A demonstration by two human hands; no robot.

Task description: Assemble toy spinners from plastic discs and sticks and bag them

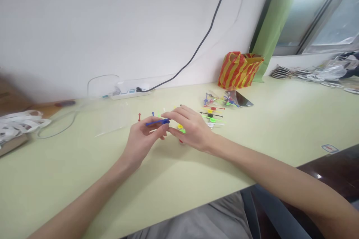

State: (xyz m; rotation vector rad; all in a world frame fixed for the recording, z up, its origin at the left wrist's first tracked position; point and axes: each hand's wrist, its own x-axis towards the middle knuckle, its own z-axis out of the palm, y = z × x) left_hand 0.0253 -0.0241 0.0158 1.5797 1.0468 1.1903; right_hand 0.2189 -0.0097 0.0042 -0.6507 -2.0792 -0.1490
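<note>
A blue plastic arrow spinner (153, 123) with a round hub is held up above the table, its shaft pointing left. My left hand (140, 142) pinches it near the hub between thumb and fingers. From the other side, my right hand (193, 127) closes its thumb and fingertips around the hub end; any small part between them is hidden. Behind my hands, a small red arrow (139, 117) and a small blue arrow (153, 114) lie on the table. Yellow and green pieces (180, 127) are partly covered by my right hand.
Right of my hands lie several coloured arrow spinners (211, 115), then bagged pieces (210, 99) and a phone (243, 99). A striped bag (238, 70) stands by the wall. A power strip (130, 94) with a black cable lies behind. White strips (19, 125) occupy the far left.
</note>
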